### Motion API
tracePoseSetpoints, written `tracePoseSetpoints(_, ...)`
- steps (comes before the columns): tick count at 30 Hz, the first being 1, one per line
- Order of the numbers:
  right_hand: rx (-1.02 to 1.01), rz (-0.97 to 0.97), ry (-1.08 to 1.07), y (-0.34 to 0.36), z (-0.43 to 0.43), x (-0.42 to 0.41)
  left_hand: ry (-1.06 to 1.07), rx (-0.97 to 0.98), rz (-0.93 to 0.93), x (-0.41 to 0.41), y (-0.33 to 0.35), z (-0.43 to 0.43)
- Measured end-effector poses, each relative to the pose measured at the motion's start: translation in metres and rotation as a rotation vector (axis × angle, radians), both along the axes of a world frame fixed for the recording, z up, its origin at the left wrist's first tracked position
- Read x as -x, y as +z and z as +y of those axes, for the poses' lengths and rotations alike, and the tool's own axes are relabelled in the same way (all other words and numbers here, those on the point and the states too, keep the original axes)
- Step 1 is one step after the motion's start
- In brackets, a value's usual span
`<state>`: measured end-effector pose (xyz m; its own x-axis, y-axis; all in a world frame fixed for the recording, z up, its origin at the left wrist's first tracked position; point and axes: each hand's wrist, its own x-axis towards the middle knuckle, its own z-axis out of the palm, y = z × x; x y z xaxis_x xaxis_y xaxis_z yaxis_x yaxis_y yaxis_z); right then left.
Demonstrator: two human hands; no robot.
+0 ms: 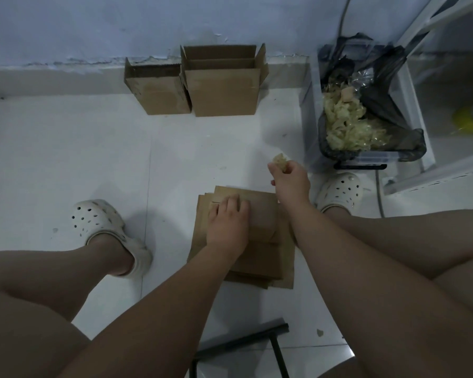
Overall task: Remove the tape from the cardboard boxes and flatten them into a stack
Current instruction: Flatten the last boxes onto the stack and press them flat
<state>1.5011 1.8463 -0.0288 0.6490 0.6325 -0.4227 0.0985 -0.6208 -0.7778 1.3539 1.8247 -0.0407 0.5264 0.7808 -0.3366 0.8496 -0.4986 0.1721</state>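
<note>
The left hand (pixel 227 223) lies flat on the flattened stack (pixel 262 257), apparently pinning it, while the right hand (pixel 290 179) just beyond the stack pinches a tape wad (pixel 281 161), probably bound for the bin (pixel 372 156) farther right; two boxes (pixel 224 94) wait beyond.

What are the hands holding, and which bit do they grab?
The right hand pinches a crumpled tape wad by its lower edge. The left hand holds nothing; it rests flat on the cardboard stack.
</note>
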Motion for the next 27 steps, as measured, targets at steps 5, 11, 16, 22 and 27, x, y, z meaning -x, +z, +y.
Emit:
tracePoseSetpoints(5, -0.042, 0.26, -0.345, 0.004, 0.011, -0.014, -0.008, -0.073, 0.007, 0.001, 0.008, 0.002)
tracePoseSetpoints(11, -0.075, 0.378, -0.559, 0.013, 0.034, -0.035, -0.051, 0.097, -0.026, -0.019, 0.038, 0.024)
tracePoseSetpoints(16, -0.106, 0.245, -0.487, 0.015, 0.05, -0.059, 0.089, 0.123, -0.195, -0.032, 0.056, 0.037)
tracePoseSetpoints(22, -0.172, 0.285, -0.515, 0.025, 0.068, -0.073, 0.65, 0.525, -0.629, -0.041, 0.067, 0.04)
tracePoseSetpoints(27, -0.321, 0.28, -0.754, 0.03, 0.071, -0.101, 0.838, 0.713, -0.814, -0.039, 0.075, 0.04)
